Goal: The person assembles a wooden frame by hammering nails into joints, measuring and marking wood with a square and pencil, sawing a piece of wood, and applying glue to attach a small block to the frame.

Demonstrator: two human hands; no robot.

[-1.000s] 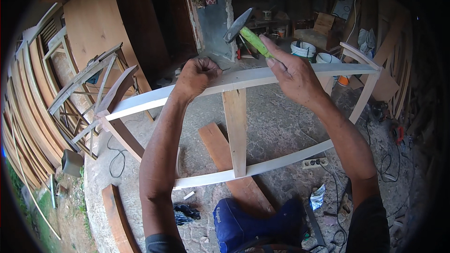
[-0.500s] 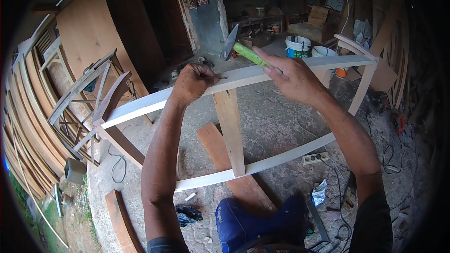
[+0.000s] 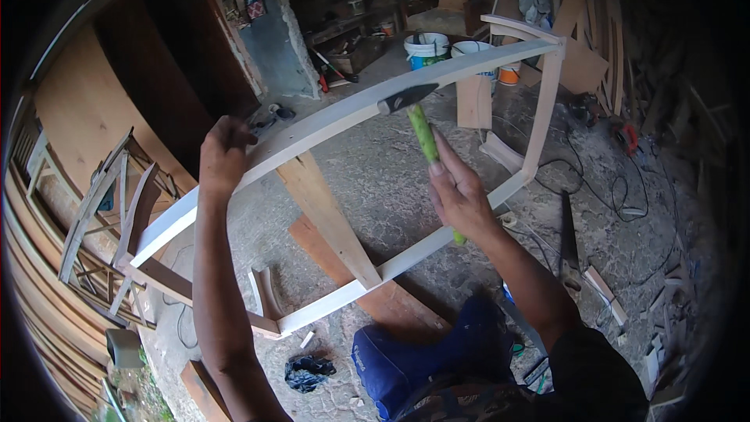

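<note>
My right hand [image 3: 462, 195] is closed round the green handle of a hammer [image 3: 423, 134]. Its dark metal head overlaps the near edge of the pale top rail in view, and I cannot tell if they touch. The rail belongs to a long, slightly curved wooden frame [image 3: 344, 113] lying across in front of me. My left hand [image 3: 223, 155] is over the rail's left part, fingers curled; whatever they may hold is hidden. A small dark spot, perhaps a nail [image 3: 291, 137], shows on the rail between the hands. A tapered wooden crosspiece [image 3: 328, 219] joins the two long rails.
A brown board [image 3: 402, 309] lies on the floor under the frame. A handsaw [image 3: 568, 238], cables and wood scraps lie to the right. Buckets [image 3: 426, 51] stand behind the frame. Curved wooden pieces [image 3: 47, 297] are stacked at the left. A crumpled black bag [image 3: 308, 373] lies near my knees.
My left hand has left the nail at mid-rail and moved left along the rail. The hammer has come down and nearer, its head now turned to the left. The view has shifted.
</note>
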